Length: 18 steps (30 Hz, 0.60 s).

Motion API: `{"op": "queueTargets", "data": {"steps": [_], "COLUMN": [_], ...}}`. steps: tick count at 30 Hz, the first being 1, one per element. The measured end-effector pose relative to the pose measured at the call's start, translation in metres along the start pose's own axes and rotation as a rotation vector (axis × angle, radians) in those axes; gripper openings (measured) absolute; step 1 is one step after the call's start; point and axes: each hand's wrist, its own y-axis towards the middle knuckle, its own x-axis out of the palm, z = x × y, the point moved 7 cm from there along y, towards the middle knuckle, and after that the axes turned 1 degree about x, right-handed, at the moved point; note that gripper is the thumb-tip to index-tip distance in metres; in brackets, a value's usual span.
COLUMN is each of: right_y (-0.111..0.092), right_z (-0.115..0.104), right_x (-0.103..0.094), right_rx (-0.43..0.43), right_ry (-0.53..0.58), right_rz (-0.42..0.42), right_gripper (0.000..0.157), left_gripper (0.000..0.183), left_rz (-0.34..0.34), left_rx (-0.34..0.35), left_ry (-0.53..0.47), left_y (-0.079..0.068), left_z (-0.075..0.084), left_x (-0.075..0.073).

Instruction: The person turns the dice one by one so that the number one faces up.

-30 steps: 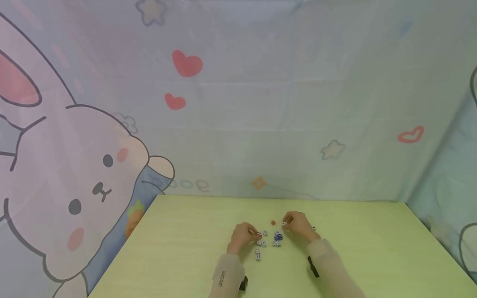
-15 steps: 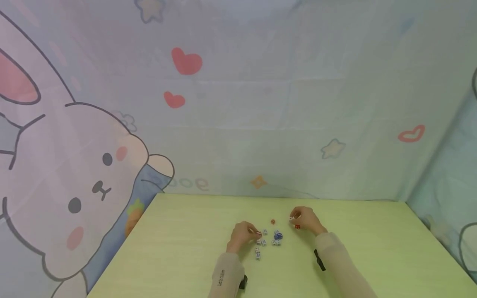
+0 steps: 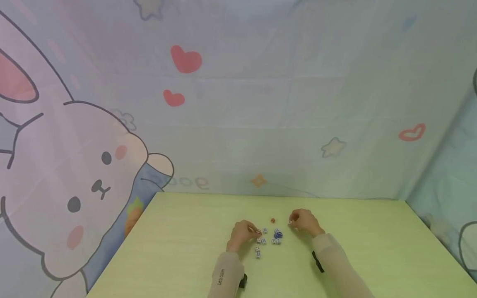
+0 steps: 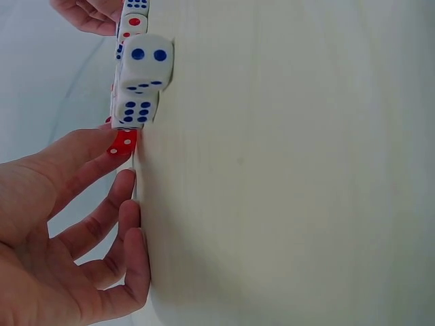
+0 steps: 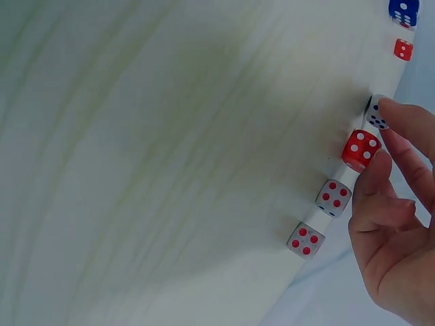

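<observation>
1. Since half a second ago, your right hand (image 3: pixel 304 220) has shifted slightly left and toward you, carrying the white die (image 5: pixel 376 112); your left hand (image 3: pixel 241 233) shows no clear move.
2. Your right index finger and thumb are narrowed around two dice: the white die sits at the index fingertip, the larger red die (image 5: pixel 361 149) by the thumb tip. How firmly each is gripped, you cannot tell here.
3. Your left thumb and index finger pinch a second red die (image 4: pixel 124 141) behind white dice; the other fingers spread loosely.
4. The next move probably turns on this: the white die lies on the left side of your right fingers, facing the lone orange die (image 3: pixel 273 220), slightly apart from it. Being cubes, they have no long axis; your right hand is nearer.
5. The blue die (image 3: pixel 278 235) lies between your hands.
</observation>
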Motion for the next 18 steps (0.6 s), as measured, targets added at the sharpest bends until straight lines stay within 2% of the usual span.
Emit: {"op": "queueTargets", "data": {"steps": [6,13,16,18], "right_y": [-0.004,-0.008,-0.007,-0.003], "right_z": [-0.001,-0.008,-0.009,-0.007], "right_x": [-0.002,-0.013,-0.015,-0.011], "right_rx": [0.003,-0.022,-0.071,-0.155], "right_ry": [-0.009,0.07,0.11,0.132], "right_rz": [0.006,0.013,0.0,-0.004], "right_gripper": [0.013,0.016,0.016,0.017], "left_gripper": [0.017,0.017,0.017,0.017], "left_rz": [-0.008,-0.004,-0.001,-0.001], "left_rx": [0.012,0.025,0.027,0.02], "left_ry": [0.002,0.021,0.018,0.013], "left_y": [-0.001,0.0,0.0,0.0], "left_z": [0.001,0.002,0.002,0.001], "left_x": [0.001,0.002,0.001,0.001]}}
